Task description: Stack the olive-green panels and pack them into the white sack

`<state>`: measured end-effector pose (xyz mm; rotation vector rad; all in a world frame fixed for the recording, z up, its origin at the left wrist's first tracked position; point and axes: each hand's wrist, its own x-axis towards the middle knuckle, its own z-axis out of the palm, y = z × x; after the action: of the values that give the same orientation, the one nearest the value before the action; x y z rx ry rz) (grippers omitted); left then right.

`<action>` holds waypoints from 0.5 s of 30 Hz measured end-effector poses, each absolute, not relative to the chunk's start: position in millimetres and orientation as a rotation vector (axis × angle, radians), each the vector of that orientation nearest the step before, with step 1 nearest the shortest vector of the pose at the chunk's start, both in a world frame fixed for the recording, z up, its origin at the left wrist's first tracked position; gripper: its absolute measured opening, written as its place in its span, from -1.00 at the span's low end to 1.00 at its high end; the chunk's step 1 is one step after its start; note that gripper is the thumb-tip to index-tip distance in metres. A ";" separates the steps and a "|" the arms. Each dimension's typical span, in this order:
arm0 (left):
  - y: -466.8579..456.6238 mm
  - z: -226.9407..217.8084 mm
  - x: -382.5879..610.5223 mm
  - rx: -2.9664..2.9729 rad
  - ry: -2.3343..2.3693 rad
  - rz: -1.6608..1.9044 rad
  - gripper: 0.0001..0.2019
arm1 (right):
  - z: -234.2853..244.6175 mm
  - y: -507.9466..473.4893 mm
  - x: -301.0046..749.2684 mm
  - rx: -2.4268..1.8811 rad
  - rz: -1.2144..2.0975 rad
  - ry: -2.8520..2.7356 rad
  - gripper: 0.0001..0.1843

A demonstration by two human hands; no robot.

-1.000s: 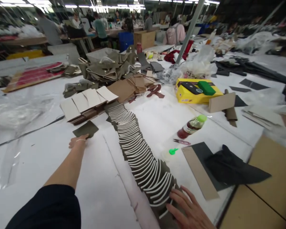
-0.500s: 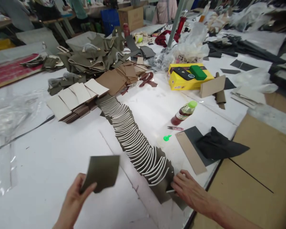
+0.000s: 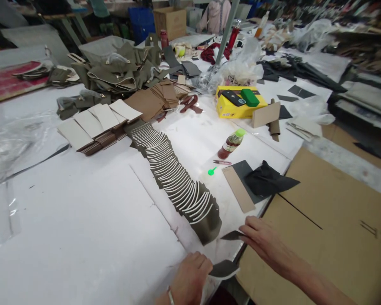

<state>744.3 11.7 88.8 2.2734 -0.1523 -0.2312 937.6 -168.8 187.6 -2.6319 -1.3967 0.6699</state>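
My left hand is closed at the front of the table, fingers gripping a dark piece with a pale edge that bends out to the right. Just beyond it, my right hand pinches a thin dark olive piece, seen nearly edge-on over the table's right edge. Close to both hands ends a long, curving row of overlapping olive pieces, many with white strips along their edges. The fingertips of my left hand are partly hidden.
A drink bottle stands beyond the row, near small snips and a green cap-like item. Black fabric lies by the right edge, beside cardboard. White-faced pieces and a yellow box sit farther back.
My left hand has swung right with its piece, from the open tabletop to the front edge. My right hand has come away from the row's near end, holding a piece. The view has shifted slightly.
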 end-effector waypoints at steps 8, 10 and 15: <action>-15.5 82.1 735.8 2.419 0.195 0.154 -0.49 | 148.5 -116.6 850.0 -2.477 0.888 -1.454 -0.84; -15.4 86.6 734.9 2.457 0.299 0.116 -0.43 | 146.7 -114.8 850.4 -2.386 0.899 -1.518 -0.93; -10.6 99.7 746.4 2.444 0.489 0.056 -0.79 | 170.0 -109.1 910.9 -2.425 0.661 -1.501 -0.79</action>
<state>746.4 -10.6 99.7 2.4440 0.4894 0.0561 910.9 -109.1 170.0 -2.4251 -1.5011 0.6611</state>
